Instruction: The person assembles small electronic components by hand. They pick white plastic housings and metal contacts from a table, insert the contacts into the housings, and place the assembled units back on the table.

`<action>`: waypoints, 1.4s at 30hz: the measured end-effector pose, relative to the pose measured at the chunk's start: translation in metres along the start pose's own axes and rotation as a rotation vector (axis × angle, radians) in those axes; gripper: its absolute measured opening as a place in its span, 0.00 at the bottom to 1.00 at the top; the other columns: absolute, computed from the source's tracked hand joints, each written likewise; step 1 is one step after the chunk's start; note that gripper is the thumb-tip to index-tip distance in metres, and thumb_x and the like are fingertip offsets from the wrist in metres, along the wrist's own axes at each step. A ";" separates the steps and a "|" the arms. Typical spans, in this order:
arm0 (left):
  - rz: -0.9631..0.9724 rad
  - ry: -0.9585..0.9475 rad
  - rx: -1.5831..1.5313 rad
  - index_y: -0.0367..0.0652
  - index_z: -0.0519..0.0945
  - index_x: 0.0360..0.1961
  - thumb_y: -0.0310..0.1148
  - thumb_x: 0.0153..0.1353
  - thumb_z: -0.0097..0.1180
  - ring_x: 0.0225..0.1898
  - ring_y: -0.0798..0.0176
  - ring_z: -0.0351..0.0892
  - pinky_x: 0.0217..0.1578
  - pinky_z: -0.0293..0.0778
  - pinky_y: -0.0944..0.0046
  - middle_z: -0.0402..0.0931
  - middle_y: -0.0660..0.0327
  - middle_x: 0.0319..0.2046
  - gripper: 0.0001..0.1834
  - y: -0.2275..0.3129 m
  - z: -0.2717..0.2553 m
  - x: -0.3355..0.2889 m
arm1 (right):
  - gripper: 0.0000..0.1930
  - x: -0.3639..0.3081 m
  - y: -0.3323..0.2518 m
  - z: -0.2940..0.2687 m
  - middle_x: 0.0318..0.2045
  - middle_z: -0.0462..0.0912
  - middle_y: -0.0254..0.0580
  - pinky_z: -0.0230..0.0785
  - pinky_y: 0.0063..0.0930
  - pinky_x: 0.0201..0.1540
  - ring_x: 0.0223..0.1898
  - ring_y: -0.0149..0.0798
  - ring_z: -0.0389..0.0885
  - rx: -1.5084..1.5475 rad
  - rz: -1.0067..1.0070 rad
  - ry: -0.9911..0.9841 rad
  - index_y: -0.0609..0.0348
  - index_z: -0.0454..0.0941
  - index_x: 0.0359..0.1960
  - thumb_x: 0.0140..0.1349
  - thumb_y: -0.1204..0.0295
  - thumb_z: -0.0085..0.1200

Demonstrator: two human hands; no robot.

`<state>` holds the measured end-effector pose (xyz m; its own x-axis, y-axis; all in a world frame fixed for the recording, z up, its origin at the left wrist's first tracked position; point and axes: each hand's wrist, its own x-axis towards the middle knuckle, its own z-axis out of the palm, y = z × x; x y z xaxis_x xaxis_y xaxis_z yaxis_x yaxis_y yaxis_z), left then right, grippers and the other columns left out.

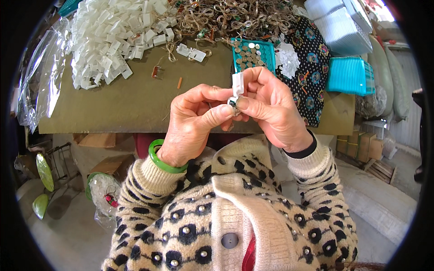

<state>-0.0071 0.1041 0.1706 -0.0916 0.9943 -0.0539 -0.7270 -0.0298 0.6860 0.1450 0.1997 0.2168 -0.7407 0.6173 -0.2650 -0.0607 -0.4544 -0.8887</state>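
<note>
Above the table's near edge, both my hands are closed around one small white plastic case. Its pale upper part stands upright between the fingers. At its lower end sits a dark, shiny little part, too small to make out fully. My left hand pinches it from the left, thumb and forefinger bent in. From the right, my right hand presses its thumb against the lower end, fingers curled behind. Just beyond the hands lies a teal tray with several coin-shaped metal pieces, probably button cells.
A large heap of white plastic cases covers the table's far left. Tangled wire lights lie at the back. At right are white flakes, a dark patterned cloth and stacked teal baskets. Clear plastic sheeting hangs left.
</note>
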 end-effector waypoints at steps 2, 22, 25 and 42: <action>-0.023 0.046 -0.025 0.40 0.77 0.46 0.24 0.62 0.60 0.34 0.60 0.83 0.28 0.76 0.66 0.82 0.51 0.39 0.11 -0.001 -0.001 0.000 | 0.25 0.001 0.003 0.004 0.43 0.77 0.37 0.72 0.22 0.44 0.43 0.31 0.78 -0.068 -0.053 0.017 0.61 0.64 0.59 0.63 0.73 0.60; -0.089 0.017 -0.251 0.35 0.76 0.47 0.25 0.65 0.57 0.30 0.62 0.82 0.27 0.79 0.67 0.81 0.51 0.40 0.11 -0.011 -0.007 -0.007 | 0.07 0.001 0.021 0.013 0.38 0.84 0.48 0.78 0.22 0.38 0.37 0.33 0.84 -0.795 -0.667 0.302 0.68 0.78 0.41 0.62 0.85 0.57; -0.033 0.109 -0.128 0.39 0.77 0.48 0.27 0.64 0.59 0.24 0.64 0.79 0.25 0.77 0.65 0.81 0.54 0.35 0.12 -0.016 -0.002 -0.011 | 0.08 0.011 0.028 0.013 0.37 0.84 0.49 0.78 0.27 0.38 0.36 0.41 0.84 -0.963 -0.992 0.260 0.67 0.78 0.39 0.58 0.87 0.57; -0.196 -0.004 -0.501 0.46 0.73 0.37 0.39 0.63 0.62 0.26 0.75 0.70 0.30 0.71 0.75 0.72 0.69 0.28 0.12 -0.029 -0.001 -0.013 | 0.13 0.007 0.055 0.013 0.34 0.75 0.43 0.71 0.35 0.33 0.31 0.43 0.73 -0.984 -1.152 0.155 0.68 0.77 0.45 0.61 0.74 0.59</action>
<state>0.0142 0.0915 0.1504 0.0804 0.9865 -0.1429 -0.9660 0.1125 0.2329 0.1278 0.1711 0.1709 -0.5237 0.4128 0.7452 -0.0362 0.8632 -0.5035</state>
